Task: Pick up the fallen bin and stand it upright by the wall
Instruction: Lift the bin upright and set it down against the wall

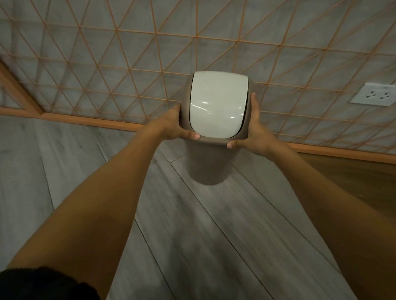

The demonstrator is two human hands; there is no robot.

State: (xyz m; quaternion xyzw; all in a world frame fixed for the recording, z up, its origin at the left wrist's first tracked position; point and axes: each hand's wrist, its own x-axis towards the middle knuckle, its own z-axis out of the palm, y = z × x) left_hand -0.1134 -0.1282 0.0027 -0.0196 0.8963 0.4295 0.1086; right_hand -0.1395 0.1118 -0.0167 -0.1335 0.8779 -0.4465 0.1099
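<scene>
The bin [216, 117] is in the middle of the frame, top up and long side pointing down at the floor [57, 178]. The left hand [175, 124] and right hand [251, 129] wrap its two sides just under the white lid [217, 106]. The wall [142, 50] is right behind it, so I think it only needs to go down and a bit back

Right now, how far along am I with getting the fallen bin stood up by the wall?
Nearly done. The bin is already upright, white lid on top, its base close to the orange skirting of the wall. In hand: your left hand and right hand both grip its rim. Left: check it sits flat on the floor, which I can't confirm, then let go.
</scene>
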